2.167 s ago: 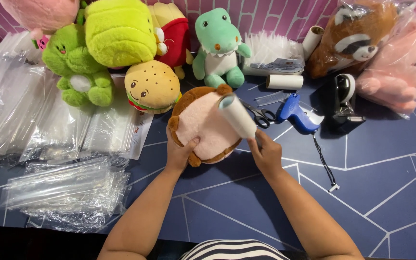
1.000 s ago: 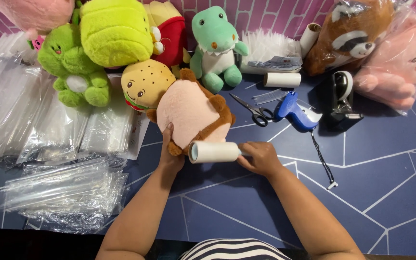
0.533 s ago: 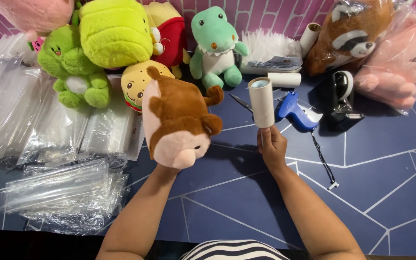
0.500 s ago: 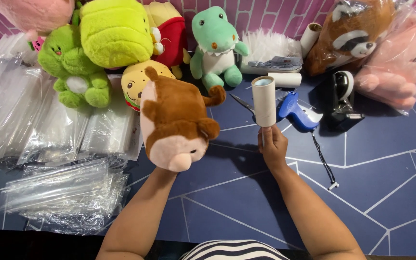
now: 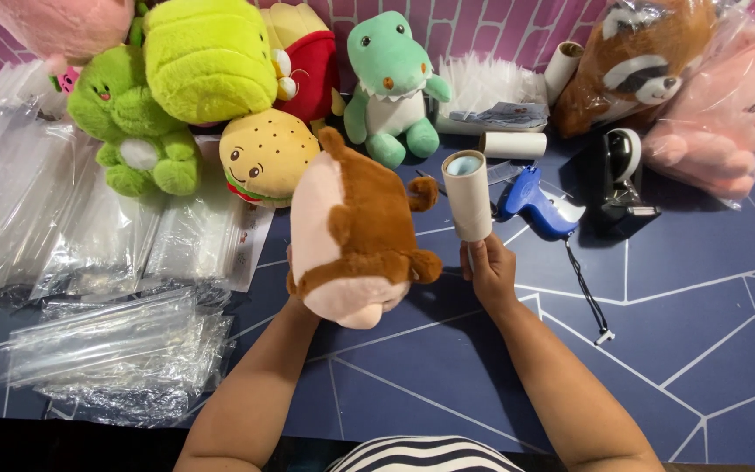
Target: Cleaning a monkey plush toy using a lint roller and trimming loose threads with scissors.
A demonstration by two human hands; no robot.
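My left hand (image 5: pixel 301 308) holds a brown and pink plush animal (image 5: pixel 356 236) from below, lifted off the dark blue table (image 5: pixel 657 350); most of the hand is hidden under the toy. My right hand (image 5: pixel 488 273) grips the handle of a lint roller (image 5: pixel 467 195), which stands upright just right of the plush without touching it.
Green frog (image 5: pixel 133 131), lime plush (image 5: pixel 207 57), burger plush (image 5: pixel 266 156) and green dinosaur (image 5: pixel 392 83) stand at the back. Clear plastic bags (image 5: pixel 107 350) lie left. A blue tagging gun (image 5: pixel 536 203), black tape dispenser (image 5: pixel 622 175), spare roll (image 5: pixel 513 144) and bagged raccoon and pink plush (image 5: pixel 727 114) are at right.
The plush lay on the table under the roller; my left hand has since lifted and turned it. My right hand has taken the roller off it and stood it upright.
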